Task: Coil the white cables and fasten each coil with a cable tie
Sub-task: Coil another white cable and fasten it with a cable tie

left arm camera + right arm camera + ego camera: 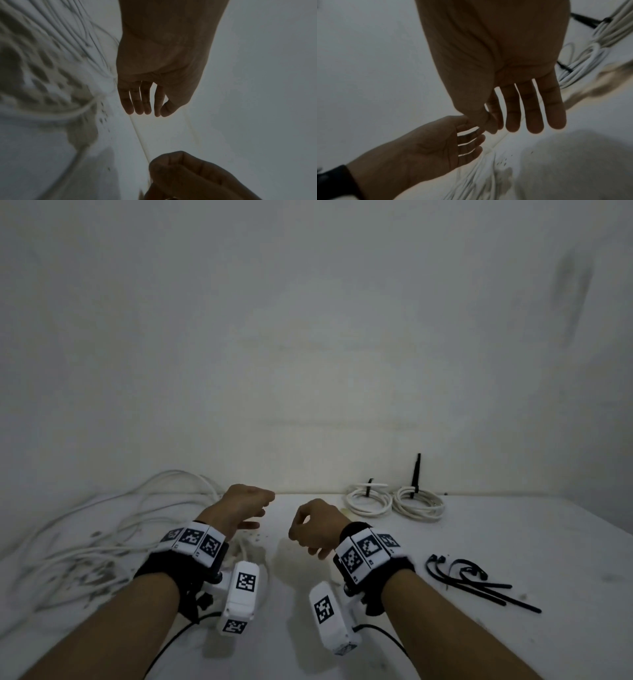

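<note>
A tangle of loose white cables [102, 546] sprawls over the left of the white table [496, 529]. Both hands hover above the table's middle and hold nothing. My left hand [248, 506] is just right of the tangle; the left wrist view shows its fingers [137, 105] nearly straight above a blurred cable [84, 109]. My right hand [313, 529] is a little apart from it, with relaxed fingers [536, 115] in the right wrist view. Two finished coils [368, 501] [418, 505], each bound by a black tie, lie at the back right.
Several loose black cable ties [479, 580] lie on the table right of my right wrist. A plain wall [308, 354] rises directly behind the table. The table's right edge slants away at the far right. Dark specks dot the surface between the hands.
</note>
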A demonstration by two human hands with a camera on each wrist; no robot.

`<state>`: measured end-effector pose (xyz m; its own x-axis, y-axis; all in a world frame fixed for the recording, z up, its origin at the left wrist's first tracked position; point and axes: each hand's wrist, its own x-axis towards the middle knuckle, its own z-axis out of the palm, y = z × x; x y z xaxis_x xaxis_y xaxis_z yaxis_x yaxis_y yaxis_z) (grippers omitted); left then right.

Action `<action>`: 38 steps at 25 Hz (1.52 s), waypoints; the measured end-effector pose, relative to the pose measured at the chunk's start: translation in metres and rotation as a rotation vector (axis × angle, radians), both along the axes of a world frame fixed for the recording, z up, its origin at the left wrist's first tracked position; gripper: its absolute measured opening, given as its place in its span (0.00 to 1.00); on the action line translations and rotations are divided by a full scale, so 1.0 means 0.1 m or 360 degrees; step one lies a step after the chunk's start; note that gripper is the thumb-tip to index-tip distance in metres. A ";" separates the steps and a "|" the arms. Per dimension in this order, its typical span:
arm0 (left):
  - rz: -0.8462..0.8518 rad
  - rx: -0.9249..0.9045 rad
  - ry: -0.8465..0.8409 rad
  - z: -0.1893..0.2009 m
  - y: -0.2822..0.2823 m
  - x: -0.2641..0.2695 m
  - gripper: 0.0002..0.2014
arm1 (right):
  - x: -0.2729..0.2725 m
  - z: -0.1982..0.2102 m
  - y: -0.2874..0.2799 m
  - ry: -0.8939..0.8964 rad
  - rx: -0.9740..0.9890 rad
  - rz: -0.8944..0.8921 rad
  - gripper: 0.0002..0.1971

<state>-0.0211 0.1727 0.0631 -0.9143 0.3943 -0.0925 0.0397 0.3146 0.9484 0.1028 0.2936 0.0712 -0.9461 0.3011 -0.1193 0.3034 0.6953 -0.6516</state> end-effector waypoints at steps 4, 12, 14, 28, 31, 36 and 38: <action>0.0135 -0.0037 0.0053 0.05 -0.91 -0.14 0.11 | -0.24 -0.01 -0.76 -0.0098 0.0336 0.0492 0.13; 0.0294 -0.0309 0.0063 -0.02 -2.26 -0.33 0.09 | -0.67 -0.12 -1.59 -0.0406 0.0777 0.0955 0.20; 0.0199 -0.0384 -0.0002 -0.08 -2.41 -0.36 0.10 | -0.72 -0.10 -1.56 -0.0446 0.0774 0.0904 0.15; -0.0202 -0.0646 0.0349 -0.05 -1.63 -0.35 0.55 | -0.48 1.15 -1.09 0.0460 0.0396 0.0365 0.11; -0.0242 -0.0802 0.0329 0.04 -1.53 -0.37 0.50 | -0.34 1.44 -1.03 0.0866 0.0141 0.0210 0.10; -0.0213 -0.0731 0.0486 0.16 -1.37 -0.33 0.37 | -0.02 1.87 -1.08 0.1333 -0.0376 0.0130 0.10; -0.0312 -0.0602 0.0587 0.20 -1.23 -0.33 0.30 | 0.05 1.98 -1.10 0.1428 -0.0611 0.0076 0.10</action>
<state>-0.0544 0.0498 0.0834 -0.8259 0.5615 0.0515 0.4392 0.5833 0.6832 0.1080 0.1833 0.2691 -0.7434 0.3513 0.5692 -0.4388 0.3861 -0.8114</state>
